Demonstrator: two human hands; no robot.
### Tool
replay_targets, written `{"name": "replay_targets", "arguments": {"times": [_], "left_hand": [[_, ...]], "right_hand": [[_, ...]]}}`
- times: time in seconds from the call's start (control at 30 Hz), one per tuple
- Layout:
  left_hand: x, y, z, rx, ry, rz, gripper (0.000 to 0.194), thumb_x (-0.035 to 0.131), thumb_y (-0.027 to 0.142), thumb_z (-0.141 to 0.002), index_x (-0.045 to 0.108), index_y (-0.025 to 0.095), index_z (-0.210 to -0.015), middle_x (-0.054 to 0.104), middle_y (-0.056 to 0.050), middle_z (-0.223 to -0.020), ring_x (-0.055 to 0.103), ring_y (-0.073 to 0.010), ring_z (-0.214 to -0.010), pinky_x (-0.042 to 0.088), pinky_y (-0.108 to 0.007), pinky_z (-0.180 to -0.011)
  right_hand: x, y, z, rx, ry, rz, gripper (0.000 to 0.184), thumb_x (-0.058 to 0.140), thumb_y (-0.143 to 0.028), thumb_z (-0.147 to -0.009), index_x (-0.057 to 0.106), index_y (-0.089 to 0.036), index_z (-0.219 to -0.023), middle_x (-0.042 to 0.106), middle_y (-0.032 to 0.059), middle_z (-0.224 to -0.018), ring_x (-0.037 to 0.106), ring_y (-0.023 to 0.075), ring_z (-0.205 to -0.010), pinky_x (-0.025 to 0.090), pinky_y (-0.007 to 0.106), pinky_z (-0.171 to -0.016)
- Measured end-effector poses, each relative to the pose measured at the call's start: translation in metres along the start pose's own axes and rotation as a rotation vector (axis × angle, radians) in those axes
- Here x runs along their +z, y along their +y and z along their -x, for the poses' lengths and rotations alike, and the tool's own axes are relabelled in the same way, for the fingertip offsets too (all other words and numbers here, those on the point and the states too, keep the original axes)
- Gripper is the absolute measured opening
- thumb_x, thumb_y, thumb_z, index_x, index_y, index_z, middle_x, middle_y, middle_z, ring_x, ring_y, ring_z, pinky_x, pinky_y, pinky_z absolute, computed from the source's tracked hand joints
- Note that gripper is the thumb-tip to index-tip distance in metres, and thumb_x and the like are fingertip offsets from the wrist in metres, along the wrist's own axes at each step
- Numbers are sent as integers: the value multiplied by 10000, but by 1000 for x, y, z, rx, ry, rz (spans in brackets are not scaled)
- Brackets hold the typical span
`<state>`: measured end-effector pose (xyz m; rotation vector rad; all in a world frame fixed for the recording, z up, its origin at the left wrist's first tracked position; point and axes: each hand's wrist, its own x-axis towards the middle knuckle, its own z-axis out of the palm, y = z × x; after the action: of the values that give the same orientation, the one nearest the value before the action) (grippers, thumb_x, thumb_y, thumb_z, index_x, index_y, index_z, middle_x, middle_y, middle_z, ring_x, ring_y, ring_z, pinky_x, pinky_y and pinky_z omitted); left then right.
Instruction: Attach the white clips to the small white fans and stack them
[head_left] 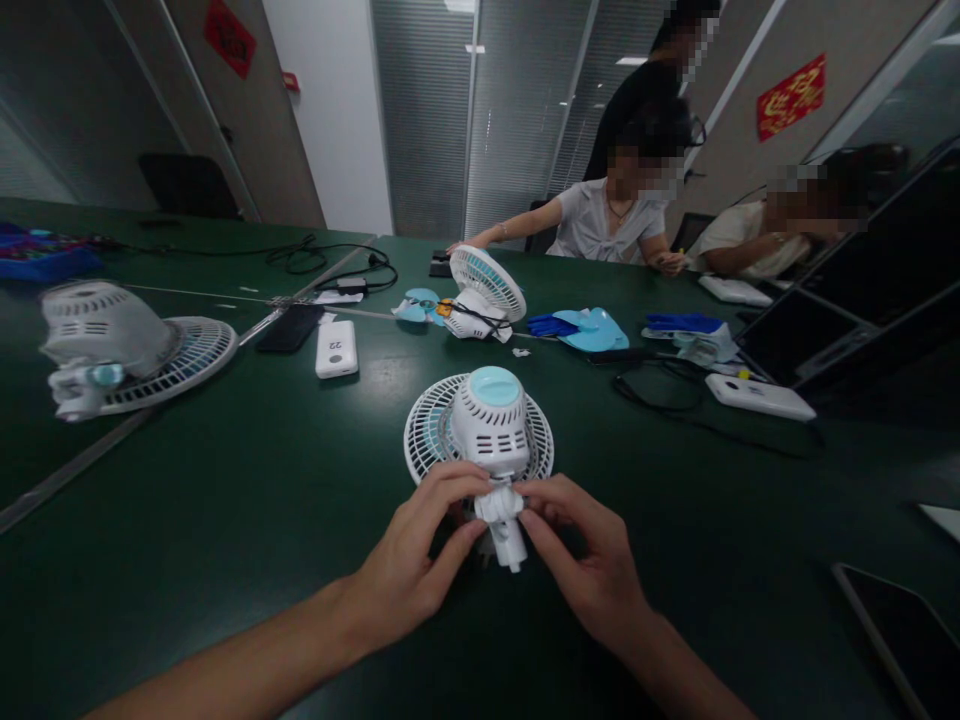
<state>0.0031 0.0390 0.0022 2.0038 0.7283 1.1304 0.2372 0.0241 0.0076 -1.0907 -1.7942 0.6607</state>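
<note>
A white fan head (491,425) lies grille-down on the dark green table, its motor housing with a light blue cap facing up. From the housing's near side a white neck joint (504,520) points toward me. My left hand (420,545) pinches the joint's left side between thumb and fingers. On its right side, my right hand (589,550) grips the same joint with thumb and index finger. Whether a small part sits under the fingertips is hidden.
Another fan (112,340) lies at the left, and a third fan (484,295) stands tilted beyond mine. Blue fan blades (596,330), a white power bank (337,350), cables and a tablet (900,630) lie around. Several people are across the table.
</note>
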Motion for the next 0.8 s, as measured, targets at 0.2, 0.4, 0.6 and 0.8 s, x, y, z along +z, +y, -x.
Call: {"name": "replay_targets", "arguments": {"times": [0.2,0.4,0.6,0.8], "left_hand": [[0,0,0,-4,-2,-14,388,532,111,-1043,531,270,-1396,554,-73,-1381,580,-165,-1233,545,-277,-973],[0,-1,0,9,0,-11,393,532,116,-1043,528,274,-1403,553,-81,-1384,571,-177,-1247,551,-291,-975],[0,-1,0,1,2,-5,400,548,111,-1038,530,281,-1399,551,-71,-1388,573,-168,-1243,553,-272,-973],[-1,0,0,-1,3,-14,410,543,109,-1038,528,292,-1405,557,-64,-1385,569,-169,-1260,550,-270,-978]], "right_hand": [[6,-3,-6,69,33,-31,215,644,-263,-1022,659,-211,-814,607,-14,-736,576,141,-623,446,272,-570],[2,-9,-2,-88,6,-53,120,604,-177,-1027,713,-224,-1043,670,11,-853,625,151,-696,478,275,-614],[1,-5,-2,-18,-17,-25,218,606,-208,-1040,717,-262,-1220,682,35,-961,661,174,-790,498,292,-646],[2,-1,-4,4,-15,-3,139,630,-238,-1027,709,-238,-1141,649,14,-898,624,163,-734,478,290,-629]]}}
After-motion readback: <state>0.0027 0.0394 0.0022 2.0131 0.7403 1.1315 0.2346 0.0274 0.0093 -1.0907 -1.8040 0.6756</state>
